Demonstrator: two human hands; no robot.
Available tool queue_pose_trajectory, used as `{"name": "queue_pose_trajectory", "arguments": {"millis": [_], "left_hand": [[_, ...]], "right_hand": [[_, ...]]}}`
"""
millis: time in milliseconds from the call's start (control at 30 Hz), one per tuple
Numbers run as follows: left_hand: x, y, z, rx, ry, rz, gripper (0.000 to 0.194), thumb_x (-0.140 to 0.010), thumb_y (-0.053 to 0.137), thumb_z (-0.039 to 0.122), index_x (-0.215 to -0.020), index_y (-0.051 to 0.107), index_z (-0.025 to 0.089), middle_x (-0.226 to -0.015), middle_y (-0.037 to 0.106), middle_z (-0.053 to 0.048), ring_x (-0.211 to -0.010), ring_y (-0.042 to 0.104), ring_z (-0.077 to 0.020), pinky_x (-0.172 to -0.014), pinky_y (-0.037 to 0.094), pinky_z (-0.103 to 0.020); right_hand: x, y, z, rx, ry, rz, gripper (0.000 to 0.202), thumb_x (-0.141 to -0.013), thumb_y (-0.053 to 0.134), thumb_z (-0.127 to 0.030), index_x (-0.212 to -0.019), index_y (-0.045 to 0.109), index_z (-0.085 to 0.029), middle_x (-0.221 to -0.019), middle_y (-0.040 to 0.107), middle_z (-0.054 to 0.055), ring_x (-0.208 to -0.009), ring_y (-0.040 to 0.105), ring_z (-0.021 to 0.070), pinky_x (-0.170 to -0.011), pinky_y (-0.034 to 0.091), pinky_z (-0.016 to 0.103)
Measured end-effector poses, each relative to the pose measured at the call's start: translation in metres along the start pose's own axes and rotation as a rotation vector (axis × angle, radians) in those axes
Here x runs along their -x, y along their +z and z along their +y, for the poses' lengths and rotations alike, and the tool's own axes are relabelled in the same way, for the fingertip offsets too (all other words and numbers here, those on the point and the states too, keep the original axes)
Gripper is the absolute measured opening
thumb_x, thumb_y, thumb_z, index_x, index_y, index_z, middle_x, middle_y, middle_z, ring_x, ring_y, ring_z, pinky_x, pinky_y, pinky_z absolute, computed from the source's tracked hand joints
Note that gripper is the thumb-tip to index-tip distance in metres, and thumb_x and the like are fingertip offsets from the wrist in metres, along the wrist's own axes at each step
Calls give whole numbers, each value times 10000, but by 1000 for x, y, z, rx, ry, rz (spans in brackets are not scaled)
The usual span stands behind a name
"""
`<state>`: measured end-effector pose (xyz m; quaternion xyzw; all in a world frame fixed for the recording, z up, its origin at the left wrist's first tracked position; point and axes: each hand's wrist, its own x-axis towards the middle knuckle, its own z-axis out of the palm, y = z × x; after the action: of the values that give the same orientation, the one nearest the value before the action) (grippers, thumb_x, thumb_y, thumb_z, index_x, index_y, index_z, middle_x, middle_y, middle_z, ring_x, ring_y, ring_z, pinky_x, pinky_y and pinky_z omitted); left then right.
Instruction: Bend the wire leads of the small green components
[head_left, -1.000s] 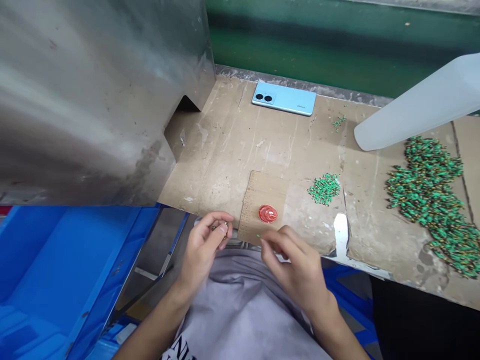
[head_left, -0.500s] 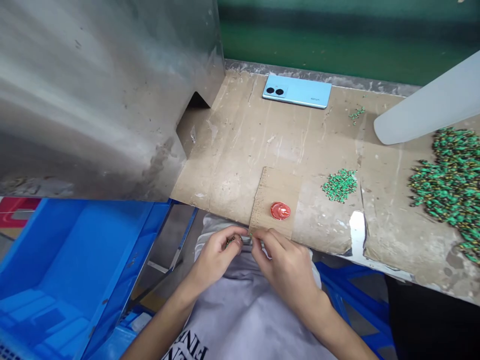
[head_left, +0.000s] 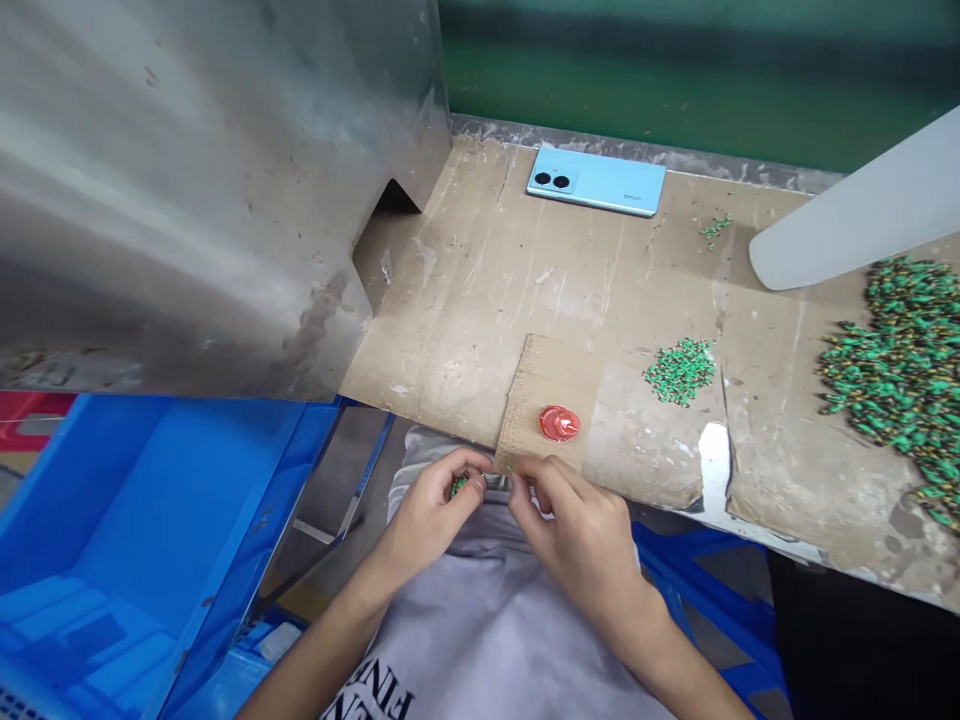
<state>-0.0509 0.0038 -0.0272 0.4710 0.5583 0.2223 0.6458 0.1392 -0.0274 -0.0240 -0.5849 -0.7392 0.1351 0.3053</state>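
Note:
My left hand (head_left: 435,510) is curled around several small green pieces (head_left: 457,486), partly hidden by its fingers. Just to its right, my right hand (head_left: 574,515) pinches a tiny green piece (head_left: 509,469) between thumb and forefinger at the table edge. A small gap separates the two hands. Beyond them, a shallow red dish or blob of glossy red paste (head_left: 559,424) rests on a cardboard piece (head_left: 551,365). To the right lies a small heap of green pieces (head_left: 680,371). The exact kind of these pieces is too small to make out.
A larger pile of green and dark pieces (head_left: 900,370) spreads at the right, beside a white tube-like object (head_left: 855,220). A light blue phone (head_left: 600,182) lies at the back. Left stand a metal housing (head_left: 225,180) and a blue crate (head_left: 172,500).
My right hand has shifted slightly right, away from my left hand, with the tiny green piece in its pinch. The left hand stays nearly in place.

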Motion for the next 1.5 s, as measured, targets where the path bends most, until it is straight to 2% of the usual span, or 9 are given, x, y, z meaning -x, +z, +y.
{"name": "queue_pose_trajectory", "arguments": {"millis": [200, 333, 433, 533, 633, 733, 1000, 1233, 1500], "left_hand": [[6, -13, -5, -36, -4, 10, 246, -1005, 685, 359, -1187, 735, 202, -950, 742, -33, -933, 699, -219, -879, 518, -318], [9, -17, -4, -103, -14, 29, 327, -980, 720, 336, -1275, 744, 196, -952, 760, -44, -947, 719, -235, -885, 521, -332], [12, -21, 1, -39, -21, 69, 270, -963, 767, 347, -1190, 787, 203, -967, 775, -54, -947, 723, -236, -872, 531, -325], [13, -22, 7, 181, 12, 54, 199, -907, 868, 386, -972, 836, 200, -930, 789, -59, -901, 713, -215, -848, 535, -305], [12, -16, 12, 409, 67, 23, 271, -767, 993, 434, -802, 855, 203, -844, 773, -57, -850, 684, -199, -801, 527, -286], [10, -4, 13, 491, 124, 10, 259, -728, 1022, 429, -774, 869, 226, -791, 753, -39, -812, 660, -174, -760, 516, -261], [16, 10, 14, 456, 259, -70, 180, -792, 991, 248, -919, 868, 279, -856, 796, 0, -775, 698, -139, -698, 538, -216], [17, 12, 28, 357, 359, -62, 131, -798, 987, 292, -887, 891, 279, -819, 804, -28, -766, 720, -158, -675, 555, -228], [18, 14, 28, 323, 387, -48, 125, -800, 983, 315, -888, 898, 292, -808, 792, -36, -751, 715, -170, -656, 551, -252]], "right_hand": [[0, -11, -2, -293, 56, 41, 161, -1020, 582, -84, -956, 588, -231, -686, 565, -54, -546, 573, 111, -505, 414, 226], [2, -12, -4, -361, 22, 37, 161, -1016, 585, -76, -998, 597, -236, -717, 651, -48, -542, 626, 103, -525, 477, 209], [4, -14, -7, -446, 17, -20, 162, -1012, 591, -81, -1025, 609, -242, -740, 713, -45, -523, 653, 101, -532, 520, 199], [6, -18, -12, -591, 86, -44, 146, -1023, 586, -109, -979, 612, -245, -707, 696, -47, -517, 642, 105, -521, 523, 197], [8, -21, -15, -770, 235, -63, 104, -1067, 592, -183, -983, 617, -241, -668, 635, -50, -517, 599, 113, -496, 498, 210], [7, -24, -14, -900, 322, -87, 114, -1098, 600, -274, -996, 628, -232, -700, 617, -32, -553, 570, 122, -506, 488, 229], [0, -29, -8, -1004, 286, -203, 157, -1087, 618, -312, -954, 636, -231, -692, 622, -33, -579, 579, 125, -563, 501, 238], [-3, -35, -10, -1075, 369, -289, 249, -1061, 651, -395, -882, 643, -222, -652, 655, -18, -551, 591, 130, -537, 510, 248], [-3, -34, -8, -1241, 462, -340, 261, -1057, 692, -423, -897, 640, -223, -643, 685, -25, -527, 608, 114, -513, 484, 219]]}}
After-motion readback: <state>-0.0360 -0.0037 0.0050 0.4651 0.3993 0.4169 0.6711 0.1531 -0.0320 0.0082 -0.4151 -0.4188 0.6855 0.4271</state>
